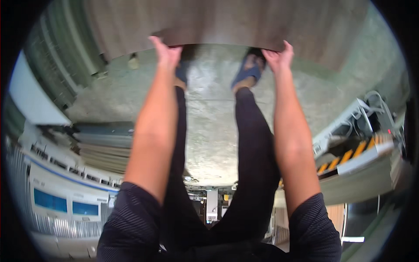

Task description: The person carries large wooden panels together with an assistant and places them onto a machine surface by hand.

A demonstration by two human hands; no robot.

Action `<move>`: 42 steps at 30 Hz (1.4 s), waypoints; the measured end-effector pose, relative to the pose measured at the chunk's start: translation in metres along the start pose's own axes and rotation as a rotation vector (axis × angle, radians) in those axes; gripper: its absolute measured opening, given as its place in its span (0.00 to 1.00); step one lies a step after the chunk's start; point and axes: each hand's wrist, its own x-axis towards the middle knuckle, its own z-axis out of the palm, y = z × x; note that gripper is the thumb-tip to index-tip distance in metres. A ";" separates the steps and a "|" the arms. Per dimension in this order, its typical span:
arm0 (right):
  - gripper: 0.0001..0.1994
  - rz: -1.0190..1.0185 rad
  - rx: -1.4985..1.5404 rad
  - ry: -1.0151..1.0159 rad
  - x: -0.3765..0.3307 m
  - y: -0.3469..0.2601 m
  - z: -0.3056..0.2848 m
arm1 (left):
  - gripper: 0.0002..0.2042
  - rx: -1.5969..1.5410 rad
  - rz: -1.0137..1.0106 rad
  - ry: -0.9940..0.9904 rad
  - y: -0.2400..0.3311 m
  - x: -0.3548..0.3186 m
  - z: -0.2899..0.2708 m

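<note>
A large grey metal sheet [227, 22] fills the top of the view, its near edge curving across in front of me. My left hand [166, 54] grips that edge on the left side, fingers hooked over it. My right hand [279, 56] grips the same edge on the right. Both forearms reach straight out from the lower part of the picture. Below the sheet's edge I see my legs in dark trousers and my feet in blue sandals [248, 72] on the concrete floor [209, 126].
A stack of grey metal sheets [104, 146] lies on the left. A machine with yellow and black hazard stripes [353, 153] and white cables stands on the right. White panels with blue windows [61, 201] run along the lower left.
</note>
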 end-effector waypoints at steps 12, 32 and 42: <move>0.35 0.002 -0.041 0.066 -0.065 -0.030 0.014 | 0.45 0.053 0.057 0.127 -0.001 -0.039 0.018; 0.27 -0.239 0.375 -0.112 -0.136 -0.150 -0.066 | 0.49 -0.051 -0.140 0.254 -0.092 -0.192 0.117; 0.26 -0.157 0.256 -0.152 -0.203 -0.169 -0.080 | 0.47 0.009 -0.108 0.166 -0.068 -0.274 0.150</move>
